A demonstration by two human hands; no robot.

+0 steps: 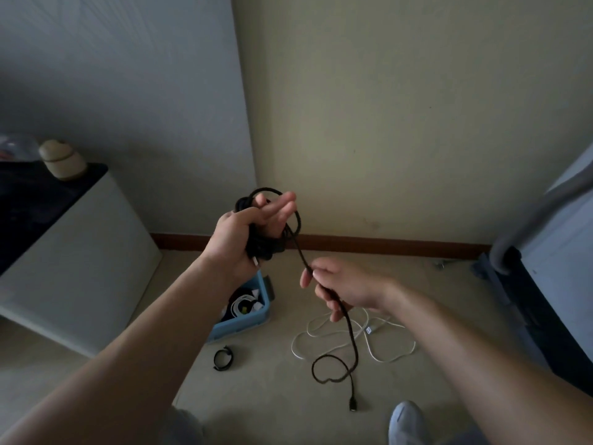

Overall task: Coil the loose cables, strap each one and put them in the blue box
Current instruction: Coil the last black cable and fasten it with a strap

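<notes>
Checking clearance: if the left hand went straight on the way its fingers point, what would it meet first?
Probably the beige wall; nothing nearer shows ahead of the left hand, depth unclear.

The pale floor (272,396) carries a blue box (244,326) beside the cabinet (96,258), a black strap (223,359) just before it, a loose white cable (378,358), and the tail of the black cable (348,377).

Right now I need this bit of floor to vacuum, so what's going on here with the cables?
A person is coiling a black cable: the left hand holds the coil, the right hand pinches the loose run, and its plug end trails on the floor. A white cable lies loose on the floor, a black strap sits beside the blue box, and the box holds some coiled cables.
</notes>
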